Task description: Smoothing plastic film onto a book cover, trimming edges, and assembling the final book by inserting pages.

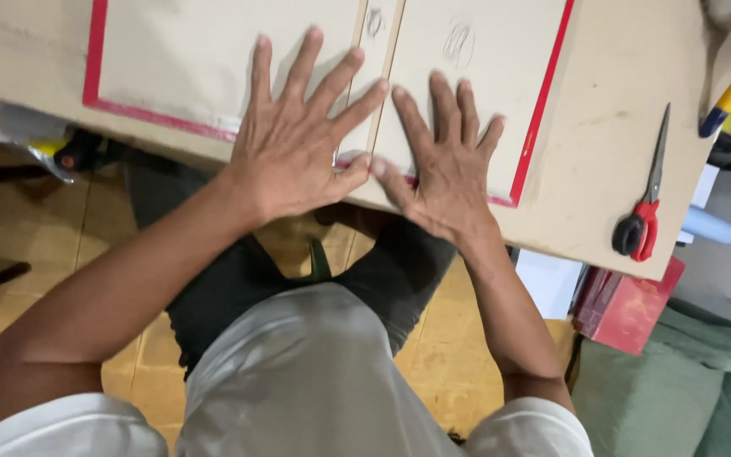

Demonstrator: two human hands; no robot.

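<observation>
My left hand and right hand both lie flat with fingers spread, grasping nothing, pressed palm-down on two tan cardboard sheets edged with red tape. The seam between the sheets runs up between my two hands, just past my thumbs, which nearly touch at the near edge of the board. Well off to the right of my right hand, red-handled scissors lie on the tabletop.

Pale wooden board as the work surface

Two red-edged cardboard panels lie side by side on it; red-handled scissors rest near its right edge.
</observation>
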